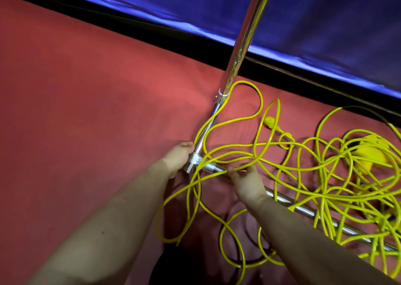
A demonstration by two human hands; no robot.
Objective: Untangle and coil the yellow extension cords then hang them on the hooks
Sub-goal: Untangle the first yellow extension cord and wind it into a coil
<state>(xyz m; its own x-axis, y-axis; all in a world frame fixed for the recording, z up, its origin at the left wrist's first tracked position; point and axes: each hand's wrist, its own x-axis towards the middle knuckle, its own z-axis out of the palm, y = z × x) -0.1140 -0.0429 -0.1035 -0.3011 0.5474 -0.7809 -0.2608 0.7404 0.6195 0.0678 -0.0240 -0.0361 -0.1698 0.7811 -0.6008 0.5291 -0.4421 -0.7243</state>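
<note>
A tangle of yellow extension cords [325,176] sprawls over the red floor covering, densest at the right. Loops drape over a chrome rack base bar [303,212] and run up along its upright pole [243,45]. A yellow plug [270,121] lies behind the tangle, and a larger yellow socket block [371,156] sits at the far right. My left hand [178,158] grips the metal joint [195,161] where pole and bar meet. My right hand [245,180] pinches a strand of cord just above the base bar. No hooks are in view.
Red cloth [86,111] covers the floor to the left of the rack. A black strip and a blue sheet [325,24] run along the far edge. A dark object [173,267] lies at the bottom between my forearms.
</note>
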